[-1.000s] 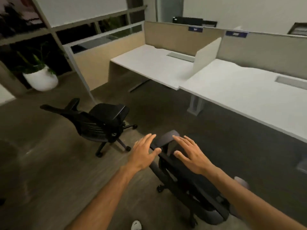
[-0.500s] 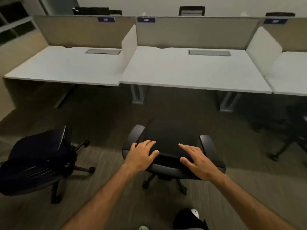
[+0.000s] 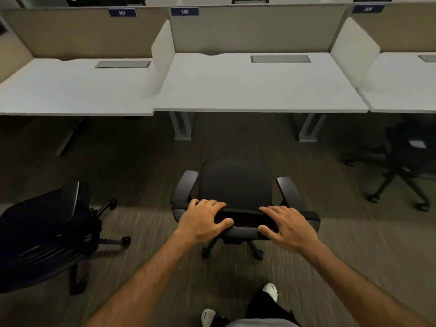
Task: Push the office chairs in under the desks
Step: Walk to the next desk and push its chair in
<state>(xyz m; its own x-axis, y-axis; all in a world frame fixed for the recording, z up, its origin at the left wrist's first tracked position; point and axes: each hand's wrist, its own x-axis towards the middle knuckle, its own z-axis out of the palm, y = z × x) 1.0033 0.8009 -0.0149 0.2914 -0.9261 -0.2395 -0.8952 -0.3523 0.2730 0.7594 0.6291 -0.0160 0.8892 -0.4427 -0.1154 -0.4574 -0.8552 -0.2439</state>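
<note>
A black office chair (image 3: pixel 236 185) stands in front of me, its seat facing the middle white desk (image 3: pixel 254 90) labelled 306. A strip of floor separates it from the desk's front edge. My left hand (image 3: pixel 204 219) grips the left part of the backrest's top edge, fingers over the front and thumb behind. On the right part, my right hand (image 3: pixel 286 224) holds the same edge the same way. A second black chair (image 3: pixel 44 234) stands at the left, turned sideways, away from the left desk (image 3: pixel 70 90). A third chair (image 3: pixel 405 161) sits partly under the right desk (image 3: pixel 405 86).
Beige partition panels (image 3: pixel 254 29) run behind the desks, and white dividers (image 3: pixel 162 55) separate them. Grey desk legs (image 3: pixel 182 126) stand on either side of the middle desk's knee space. My feet in white shoes (image 3: pixel 270 290) are on the carpet behind the chair.
The view swung right from the corner desks and now faces the desk row squarely. The chair turned from side-on so its back faces me. My hands went from hovering over it to gripping the backrest.
</note>
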